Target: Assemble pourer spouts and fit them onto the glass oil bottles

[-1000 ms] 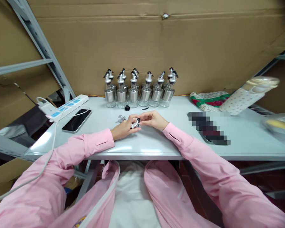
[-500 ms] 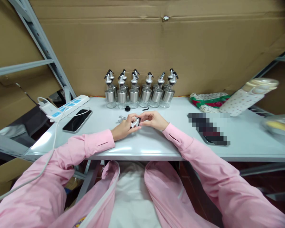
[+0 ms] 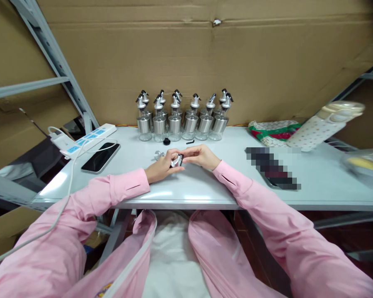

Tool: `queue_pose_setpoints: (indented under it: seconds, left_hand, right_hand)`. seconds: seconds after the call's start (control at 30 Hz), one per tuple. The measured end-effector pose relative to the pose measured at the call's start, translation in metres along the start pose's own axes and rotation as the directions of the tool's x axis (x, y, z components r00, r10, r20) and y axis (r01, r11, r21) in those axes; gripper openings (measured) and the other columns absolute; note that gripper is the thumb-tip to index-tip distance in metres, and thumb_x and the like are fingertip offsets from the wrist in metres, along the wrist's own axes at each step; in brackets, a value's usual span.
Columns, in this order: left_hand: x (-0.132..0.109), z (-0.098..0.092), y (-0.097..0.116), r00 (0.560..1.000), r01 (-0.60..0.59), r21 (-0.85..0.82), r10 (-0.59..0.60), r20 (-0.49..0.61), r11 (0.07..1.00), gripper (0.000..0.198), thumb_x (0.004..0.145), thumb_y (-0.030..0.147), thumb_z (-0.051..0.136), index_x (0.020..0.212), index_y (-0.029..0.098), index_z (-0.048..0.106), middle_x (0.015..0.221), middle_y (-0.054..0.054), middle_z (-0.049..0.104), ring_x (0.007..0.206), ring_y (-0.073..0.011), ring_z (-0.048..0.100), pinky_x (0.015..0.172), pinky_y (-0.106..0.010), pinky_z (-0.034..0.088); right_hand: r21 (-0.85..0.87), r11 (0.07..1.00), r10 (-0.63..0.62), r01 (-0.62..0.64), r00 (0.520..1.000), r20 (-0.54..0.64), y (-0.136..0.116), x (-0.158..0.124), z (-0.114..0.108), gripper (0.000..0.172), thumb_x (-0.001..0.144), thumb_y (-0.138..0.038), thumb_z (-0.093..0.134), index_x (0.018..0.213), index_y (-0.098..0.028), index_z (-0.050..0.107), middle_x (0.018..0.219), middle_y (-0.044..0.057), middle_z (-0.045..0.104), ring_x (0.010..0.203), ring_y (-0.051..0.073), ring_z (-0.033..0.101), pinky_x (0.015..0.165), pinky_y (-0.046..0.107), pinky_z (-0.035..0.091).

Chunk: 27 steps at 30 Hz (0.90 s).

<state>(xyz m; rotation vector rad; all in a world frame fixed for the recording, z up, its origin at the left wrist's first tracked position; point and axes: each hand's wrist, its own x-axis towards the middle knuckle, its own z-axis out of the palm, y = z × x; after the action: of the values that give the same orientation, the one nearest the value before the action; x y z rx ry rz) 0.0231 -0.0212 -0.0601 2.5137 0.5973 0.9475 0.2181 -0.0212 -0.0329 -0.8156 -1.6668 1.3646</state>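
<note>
My left hand (image 3: 163, 166) is closed around a small silver pourer spout (image 3: 176, 161) with a black part at its right end. The fingertips of my right hand (image 3: 202, 157) pinch that black end from the other side. Just past my left fingers lies a clear and silvery piece (image 3: 158, 155), partly hidden. Beyond the hands, a black stopper (image 3: 166, 141) and a thin black lever (image 3: 190, 142) rest on the table. Several glass bottles (image 3: 174, 125) with steel sleeves and silver-and-black pourers stand in two rows at the back.
On the left lie a phone (image 3: 101, 157) and a white power strip (image 3: 93, 140) with a cable. To the right are a blurred-out dark item (image 3: 272, 169), a dotted tumbler (image 3: 318, 126), a patterned cloth (image 3: 272, 131) and a plastic-wrapped item (image 3: 368, 166). Cardboard (image 3: 174, 54) backs the table.
My right fingers have straightened slightly at the black end of the pourer spout. My left hand keeps its hold, and the things on the table stay where they were.
</note>
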Motion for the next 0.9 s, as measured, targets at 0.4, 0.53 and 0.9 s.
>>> queue_pose_setpoints:
  seconds: [0.4, 0.53, 0.9]
  left_hand:
    - [0.001, 0.0, 0.0, 0.999, -0.034, -0.058, 0.033, -0.018, 0.998, 0.044, 0.085, 0.038, 0.052, 0.113, 0.019, 0.025, 0.07, 0.006, 0.039, 0.062, -0.0094, 0.042, 0.064, -0.022, 0.036]
    - [0.002, -0.002, 0.003, 1.0, 0.019, -0.099, -0.019, 0.001, 0.995, 0.044, 0.084, 0.038, 0.052, 0.113, 0.019, 0.025, 0.071, 0.005, 0.044, 0.064, -0.0104, 0.046, 0.067, -0.023, 0.036]
    - [0.001, -0.006, 0.008, 0.99, 0.137, -0.115, -0.131, 0.057, 0.984, 0.052, 0.08, 0.043, 0.055, 0.118, 0.017, 0.03, 0.069, 0.006, 0.047, 0.062, -0.0103, 0.047, 0.067, -0.022, 0.037]
  right_hand:
    - [0.078, 0.996, 0.033, -0.038, 0.998, 0.058, 0.0, 0.001, -0.002, 0.037, 0.052, -0.018, 0.08, 0.088, -0.018, 0.074, 0.078, 0.001, 0.072, 0.066, 0.011, 0.062, 0.07, 0.027, 0.05]
    - [0.072, 0.997, 0.035, -0.04, 0.997, 0.07, -0.002, 0.0, -0.002, 0.036, 0.052, -0.017, 0.08, 0.088, -0.018, 0.074, 0.078, 0.001, 0.071, 0.067, 0.011, 0.062, 0.071, 0.026, 0.05]
    - [0.034, 0.996, 0.084, -0.086, 0.995, 0.053, -0.001, 0.0, 0.002, 0.036, 0.048, -0.019, 0.081, 0.084, -0.015, 0.074, 0.075, 0.002, 0.071, 0.064, 0.011, 0.062, 0.07, 0.027, 0.05]
